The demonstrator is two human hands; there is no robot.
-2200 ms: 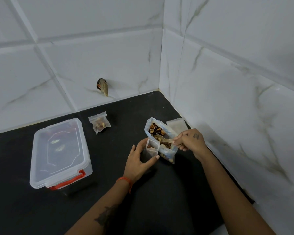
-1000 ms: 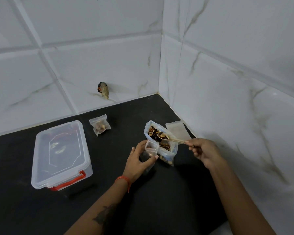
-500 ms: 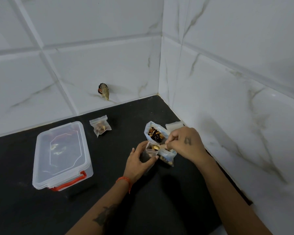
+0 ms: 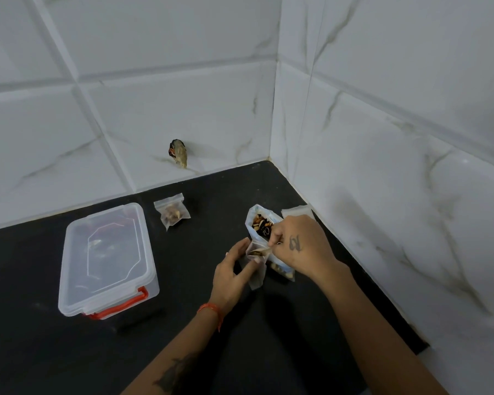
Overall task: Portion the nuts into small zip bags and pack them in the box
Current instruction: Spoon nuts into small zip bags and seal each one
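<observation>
A large clear bag of mixed nuts (image 4: 261, 223) stands open near the right wall on the black counter (image 4: 183, 352). My left hand (image 4: 234, 269) grips a small zip bag (image 4: 256, 262) upright just in front of it, with a few nuts inside. My right hand (image 4: 300, 245) pinches a small wooden spoon, mostly hidden by the fingers, at the small bag's mouth. A filled small zip bag (image 4: 171, 213) lies flat near the back wall. The clear plastic box (image 4: 106, 260) with red latches sits at the left, lid on.
A stack of empty small zip bags (image 4: 295, 210) lies behind my right hand against the right wall. White marbled tile walls meet in a corner at the back. A small brown object (image 4: 178, 153) sticks out of the back wall.
My right hand drew the spoon back from the big bag, then brought it over to the small bag's mouth. My left hand kept holding the small bag in place.
</observation>
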